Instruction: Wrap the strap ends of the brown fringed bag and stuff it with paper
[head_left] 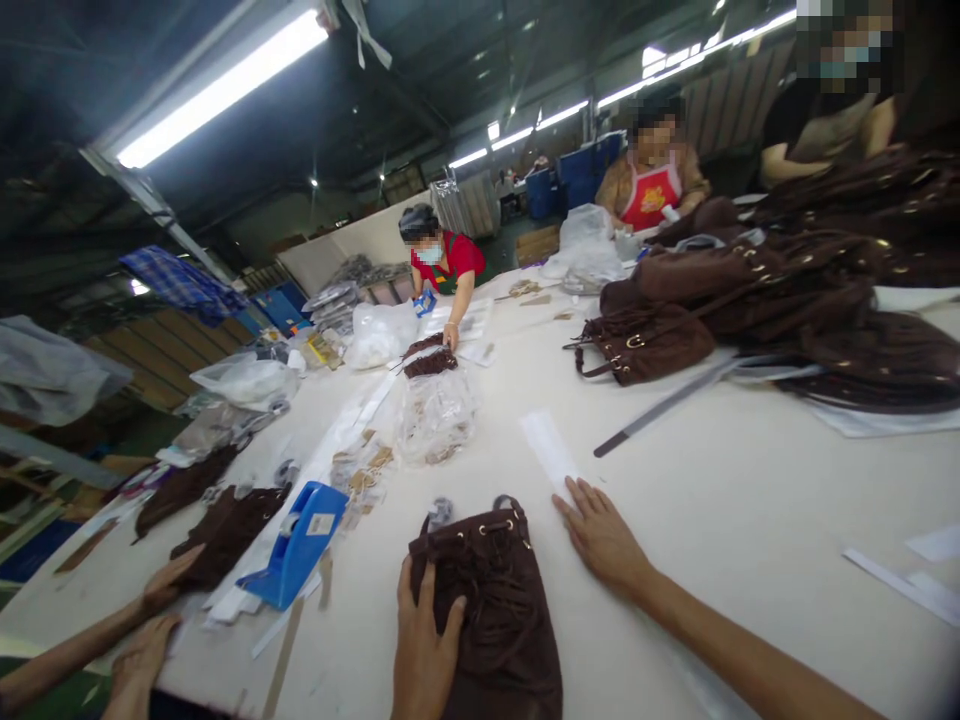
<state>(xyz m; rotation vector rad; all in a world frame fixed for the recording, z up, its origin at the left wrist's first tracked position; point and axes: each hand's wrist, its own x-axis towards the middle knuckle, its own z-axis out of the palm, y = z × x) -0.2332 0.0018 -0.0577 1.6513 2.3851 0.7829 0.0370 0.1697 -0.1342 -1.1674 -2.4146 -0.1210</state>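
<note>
Your left hand (pixel 427 640) on the brown bag (pixel 517 610)

The bag lies at the near middle of the table (pixel 712 530). Your left hand rests on its left side, fingers parted, not closed round it. Your right hand (pixel 606 540) spreads flat farther right, gripping nothing, fingertips by a white strip (pixel 546 445). Left of the bag is a blue tape dispenser (pixel 304 550).

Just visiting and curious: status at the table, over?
Left grip resting on bag. Right grip flat on table, by white strip. Bag lying, eyelets at far end. Dispenser left of bag, apart.
</note>
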